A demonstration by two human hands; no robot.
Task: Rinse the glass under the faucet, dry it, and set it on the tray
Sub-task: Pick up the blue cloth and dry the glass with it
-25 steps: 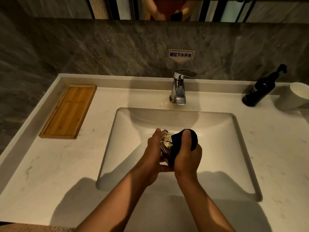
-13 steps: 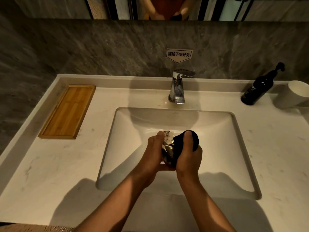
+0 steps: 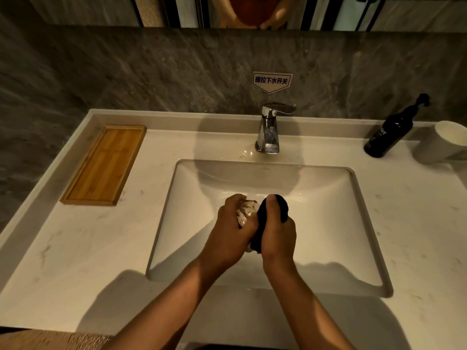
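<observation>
Over the middle of the white sink (image 3: 353, 210), my left hand (image 3: 231, 233) grips a clear patterned glass (image 3: 246, 210), mostly hidden by my fingers. My right hand (image 3: 276, 234) presses a dark cloth (image 3: 284, 208) against the glass from the right. The chrome faucet (image 3: 269, 131) stands behind the basin with no water running. The empty bamboo tray (image 3: 106, 165) lies on the counter at the far left.
A dark pump bottle (image 3: 390, 132) and a white cup (image 3: 447, 142) stand at the back right of the counter. A small sign (image 3: 271, 80) is fixed on the grey stone wall above the faucet. Pale marble counter surrounds the basin.
Both hands stay together over the basin; the right thumb and cloth have shifted slightly on the glass, as in rubbing it. The view has tilted a little.
</observation>
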